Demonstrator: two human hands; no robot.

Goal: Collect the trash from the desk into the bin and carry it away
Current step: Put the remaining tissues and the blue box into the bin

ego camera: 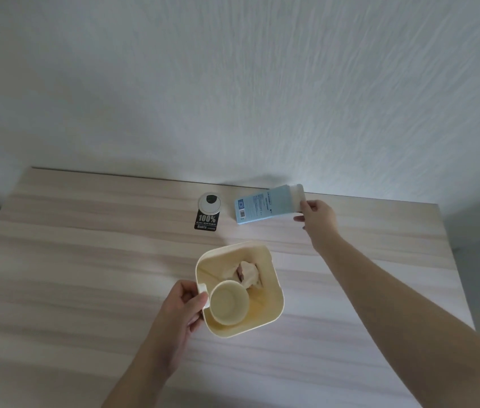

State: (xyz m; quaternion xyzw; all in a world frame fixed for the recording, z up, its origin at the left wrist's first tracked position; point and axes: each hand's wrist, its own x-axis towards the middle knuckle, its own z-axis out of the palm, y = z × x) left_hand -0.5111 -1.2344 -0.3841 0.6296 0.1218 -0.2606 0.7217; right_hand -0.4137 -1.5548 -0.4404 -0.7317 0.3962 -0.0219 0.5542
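A cream square bin [274, 295] stands on the light wooden desk [85, 275] near its middle. Inside it lie a paper cup [228, 303] and a crumpled tissue [247, 273]. My left hand [182, 310] grips the bin's left rim by a small tab. My right hand [318, 220] reaches to the far side of the desk and holds the right end of a light blue carton [262, 207] with a white cap, which is tilted with its left end on the desk. A black tag printed "100%" [207, 222] lies left of the carton.
A round silver cable grommet [209, 202] is set into the desk just behind the black tag. A white textured wall [232, 83] rises directly behind the desk's far edge. The desk's right edge runs down at the right of the view.
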